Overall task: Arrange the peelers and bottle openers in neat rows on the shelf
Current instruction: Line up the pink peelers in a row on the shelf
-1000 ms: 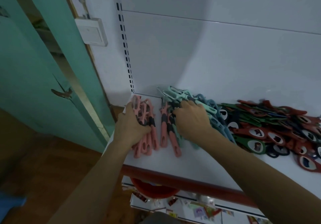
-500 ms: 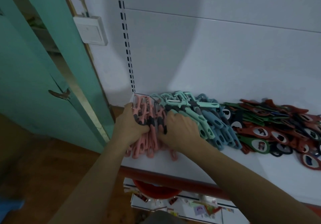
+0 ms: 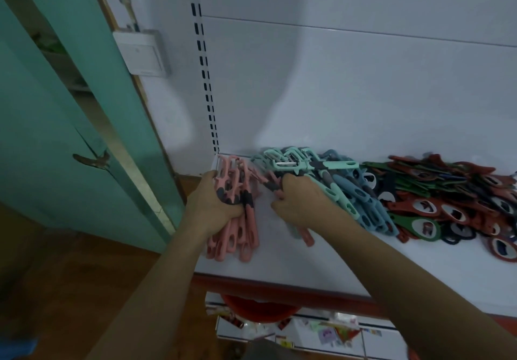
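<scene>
White shelf [image 3: 307, 259] in the room's corner carries everything. The left hand [image 3: 215, 203] is curled round a bundle of pink peelers [image 3: 243, 231] at the shelf's left end. The right hand [image 3: 302, 203] grips a few more beside the mint peelers [image 3: 330, 194]. Further right lie heaped bottle openers [image 3: 436, 203]. They look like light, stiff plastic, probably slippery in bundles. I'd hold mid-handle, clear of the blades.

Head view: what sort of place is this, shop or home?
Probably a small shop. The white shelf meets a slotted upright like retail racking, dozens of identical pink peelers and bottle openers lie in bulk, and packaged goods sit on the tier below.
</scene>
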Action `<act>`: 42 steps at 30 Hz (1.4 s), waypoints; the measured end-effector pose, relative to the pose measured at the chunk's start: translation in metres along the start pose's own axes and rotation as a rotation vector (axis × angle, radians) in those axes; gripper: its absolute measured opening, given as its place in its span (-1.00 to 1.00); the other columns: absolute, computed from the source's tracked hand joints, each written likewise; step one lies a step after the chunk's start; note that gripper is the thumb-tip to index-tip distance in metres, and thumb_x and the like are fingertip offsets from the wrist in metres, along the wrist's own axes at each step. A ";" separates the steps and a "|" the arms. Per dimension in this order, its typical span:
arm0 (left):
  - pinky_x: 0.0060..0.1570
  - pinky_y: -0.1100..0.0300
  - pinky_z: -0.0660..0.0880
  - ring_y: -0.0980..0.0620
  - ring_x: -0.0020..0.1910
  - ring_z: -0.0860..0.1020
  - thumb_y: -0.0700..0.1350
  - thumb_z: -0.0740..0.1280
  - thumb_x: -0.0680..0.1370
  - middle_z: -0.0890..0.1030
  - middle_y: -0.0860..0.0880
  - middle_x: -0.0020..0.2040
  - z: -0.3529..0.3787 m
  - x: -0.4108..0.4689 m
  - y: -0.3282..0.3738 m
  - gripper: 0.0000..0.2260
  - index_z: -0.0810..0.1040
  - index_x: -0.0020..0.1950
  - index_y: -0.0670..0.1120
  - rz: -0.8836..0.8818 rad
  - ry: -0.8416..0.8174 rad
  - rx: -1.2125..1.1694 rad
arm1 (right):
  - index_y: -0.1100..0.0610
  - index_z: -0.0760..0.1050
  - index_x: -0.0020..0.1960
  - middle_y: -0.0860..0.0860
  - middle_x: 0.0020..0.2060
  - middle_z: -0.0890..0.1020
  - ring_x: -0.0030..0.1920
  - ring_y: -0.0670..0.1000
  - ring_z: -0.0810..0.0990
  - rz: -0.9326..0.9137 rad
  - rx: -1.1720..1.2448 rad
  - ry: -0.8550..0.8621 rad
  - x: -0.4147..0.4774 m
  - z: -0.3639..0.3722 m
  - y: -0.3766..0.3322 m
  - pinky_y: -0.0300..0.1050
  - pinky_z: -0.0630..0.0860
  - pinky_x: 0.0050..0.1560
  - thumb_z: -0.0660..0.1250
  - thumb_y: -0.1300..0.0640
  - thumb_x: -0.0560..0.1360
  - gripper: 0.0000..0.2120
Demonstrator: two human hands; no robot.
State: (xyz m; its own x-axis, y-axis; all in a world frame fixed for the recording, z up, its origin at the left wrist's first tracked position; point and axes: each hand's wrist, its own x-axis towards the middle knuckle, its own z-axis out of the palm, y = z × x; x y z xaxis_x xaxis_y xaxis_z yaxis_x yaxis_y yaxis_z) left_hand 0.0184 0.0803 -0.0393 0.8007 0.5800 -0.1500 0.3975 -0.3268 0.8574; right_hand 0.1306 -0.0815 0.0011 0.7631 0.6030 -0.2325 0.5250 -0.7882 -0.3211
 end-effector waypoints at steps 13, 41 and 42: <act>0.01 0.02 0.62 0.01 -0.02 0.66 -0.26 0.56 0.37 0.67 0.00 0.02 -0.013 0.009 -0.012 -0.53 0.51 0.23 -0.05 -0.035 -0.008 -0.123 | -0.01 0.42 -0.10 -0.12 -0.29 0.55 -0.30 -0.18 0.55 -0.026 0.461 -0.009 -0.022 0.036 -0.036 -0.26 0.40 -0.38 0.57 -0.17 0.37 -0.61; -0.01 -0.13 0.65 -0.12 0.00 0.71 -0.29 0.53 0.43 0.71 -0.11 0.02 -0.010 -0.013 0.021 -0.56 0.54 0.27 -0.14 0.039 0.092 -0.663 | 0.27 0.50 -0.12 0.04 -0.46 0.48 -0.46 0.00 0.45 0.001 1.232 0.081 -0.035 0.024 -0.061 -0.10 0.41 -0.44 0.32 0.36 0.50 -0.95; 0.01 -0.12 0.64 -0.10 0.00 0.71 -0.29 0.54 0.43 0.71 -0.09 0.02 -0.008 -0.014 0.029 -0.56 0.54 0.27 -0.14 0.053 0.092 -0.673 | 0.26 0.50 -0.12 0.05 -0.45 0.48 -0.47 -0.02 0.43 0.009 1.193 0.146 -0.037 0.024 -0.059 -0.10 0.40 -0.44 0.35 0.32 0.50 -0.95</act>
State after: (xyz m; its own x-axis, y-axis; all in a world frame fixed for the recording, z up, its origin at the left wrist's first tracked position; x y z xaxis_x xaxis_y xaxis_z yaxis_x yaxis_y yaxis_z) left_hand 0.0146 0.0687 -0.0085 0.7582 0.6468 -0.0821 -0.0306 0.1612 0.9865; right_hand 0.0624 -0.0542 0.0068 0.8408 0.5179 -0.1580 -0.1014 -0.1360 -0.9855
